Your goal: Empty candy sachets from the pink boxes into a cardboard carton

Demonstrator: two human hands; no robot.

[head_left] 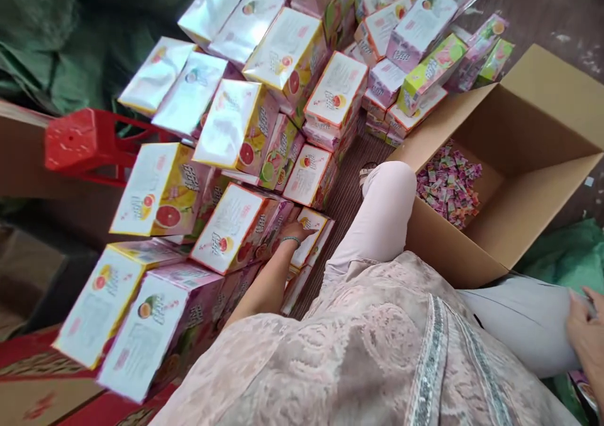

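My left hand (pixel 295 231) reaches down among stacked, fruit-printed cartons, a bracelet on its wrist. Its fingers lie stretched over a small white-topped box with a yellow edge (pixel 309 240), against the side of an orange-edged carton (pixel 231 228). Part of that hand is in shadow, and no grip on the box shows. At the right edge, my right hand (pixel 585 328) rests on my knee with thumb and fingers apart, partly cut off by the frame. Between my legs stands an open cardboard box (pixel 438 250), with a heap of small pink and purple sachets (pixel 450 187) inside.
More fruit-printed cartons (pixel 283 51) rise in stacks at the left and back. Smaller boxes (pixel 431 73) lie piled behind the cardboard box. A red plastic stool (pixel 80 143) lies tipped at the left, near green sacks (pixel 70 73). Green cloth (pixel 561 259) lies at the right.
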